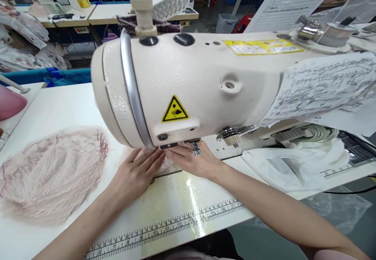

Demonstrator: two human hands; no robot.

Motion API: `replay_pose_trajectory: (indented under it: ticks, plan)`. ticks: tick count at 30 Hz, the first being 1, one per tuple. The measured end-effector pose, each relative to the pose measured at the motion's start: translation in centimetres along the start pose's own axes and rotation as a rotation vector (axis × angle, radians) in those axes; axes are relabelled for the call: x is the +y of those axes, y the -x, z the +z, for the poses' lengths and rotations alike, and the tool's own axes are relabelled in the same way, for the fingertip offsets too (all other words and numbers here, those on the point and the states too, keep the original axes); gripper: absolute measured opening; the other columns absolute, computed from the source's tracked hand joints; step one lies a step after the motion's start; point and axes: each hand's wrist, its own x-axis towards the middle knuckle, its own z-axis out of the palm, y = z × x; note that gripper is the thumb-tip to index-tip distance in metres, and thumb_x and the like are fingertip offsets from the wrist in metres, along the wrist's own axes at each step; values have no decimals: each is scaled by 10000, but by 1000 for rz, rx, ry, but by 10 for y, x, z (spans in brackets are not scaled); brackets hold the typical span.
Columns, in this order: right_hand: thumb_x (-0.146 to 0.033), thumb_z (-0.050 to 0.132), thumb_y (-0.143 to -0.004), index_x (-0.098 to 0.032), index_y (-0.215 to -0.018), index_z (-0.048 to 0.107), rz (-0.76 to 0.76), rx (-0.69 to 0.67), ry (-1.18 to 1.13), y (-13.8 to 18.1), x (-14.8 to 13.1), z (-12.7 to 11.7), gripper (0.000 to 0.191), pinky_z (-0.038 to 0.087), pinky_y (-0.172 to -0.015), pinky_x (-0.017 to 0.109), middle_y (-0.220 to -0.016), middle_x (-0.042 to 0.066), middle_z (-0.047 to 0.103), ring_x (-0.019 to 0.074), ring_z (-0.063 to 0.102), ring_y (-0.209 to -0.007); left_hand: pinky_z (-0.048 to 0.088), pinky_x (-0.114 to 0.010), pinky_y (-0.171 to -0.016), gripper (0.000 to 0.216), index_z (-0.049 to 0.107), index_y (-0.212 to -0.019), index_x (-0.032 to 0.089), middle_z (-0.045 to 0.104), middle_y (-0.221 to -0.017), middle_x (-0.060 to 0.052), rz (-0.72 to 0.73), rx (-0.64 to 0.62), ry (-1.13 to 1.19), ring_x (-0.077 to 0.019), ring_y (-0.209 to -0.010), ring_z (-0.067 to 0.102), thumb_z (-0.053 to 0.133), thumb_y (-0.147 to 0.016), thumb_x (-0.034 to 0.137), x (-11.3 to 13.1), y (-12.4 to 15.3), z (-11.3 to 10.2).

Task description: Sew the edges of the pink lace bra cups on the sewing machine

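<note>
Under the head of a white sewing machine (188, 76), a piece of pale pink sheer lace fabric (163, 164) shows between my hands. My left hand (140, 170) lies flat on it, fingers stretched out side by side toward the needle area. From the right, my right hand (195, 159) reaches in with its fingertips closed at the fabric's edge, next to the presser mechanism. The machine head covers part of the fingertips, and the needle is hidden. On the table to the left lies a gathered heap of pale pink lace (55, 174) with red stitching at its edges.
A printed ruler strip (164, 228) runs along the table's front edge. White cloth (293, 166) and a coiled pale green band (315, 133) lie at the right. Handwritten paper (329, 83) hangs over the machine arm. Other sewing tables (110, 13) stand behind.
</note>
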Motion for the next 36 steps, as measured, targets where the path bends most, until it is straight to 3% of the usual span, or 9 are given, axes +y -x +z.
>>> replay_pose_trajectory:
  ticks: [7,12,17,22,28,36]
  plan:
    - [-67,481,-891,-215,-946,655,-24,101,-42,-6,-6,-2,235,313,-487,262,-909,-29,692,108,550,-753,466,-417,-964,353,605,-1218,94,685,-1199,-85,-23,61,79,-222,-1036,665,446,-903,102,-12,4,1]
    - [-59,505,-890,-182,-836,644,-108,170,-124,-10,-9,6,193,473,-681,236,-795,-19,683,108,575,-804,495,-416,-915,336,615,-1194,80,690,-1189,-81,-25,56,68,-226,-997,677,450,-903,109,-15,4,2]
    - [-72,545,-882,-161,-826,641,-88,211,-154,-9,-13,9,142,511,-777,262,-795,-2,686,121,600,-857,512,-393,-876,334,624,-1179,92,708,-1148,-77,-42,100,54,-220,-989,680,451,-894,85,-13,2,2]
    - [-69,521,-894,-151,-835,636,-96,190,-177,-9,-15,10,154,506,-784,272,-824,22,689,138,599,-933,505,-413,-883,316,624,-1171,76,713,-1133,-85,-53,78,28,-238,-991,676,457,-903,98,-11,2,2]
    - [-51,515,-881,-165,-828,637,-82,174,-161,-8,-14,10,175,487,-778,261,-801,1,678,123,580,-871,491,-440,-906,303,642,-1145,78,714,-1125,-96,-77,59,-13,-252,-961,675,463,-903,114,-5,1,4]
    - [-78,514,-887,-182,-826,619,-36,141,-91,-6,-9,4,160,377,-564,262,-816,-8,667,115,551,-813,470,-480,-957,287,650,-1127,87,709,-1124,-126,-108,30,-48,-264,-986,674,471,-918,166,1,0,4]
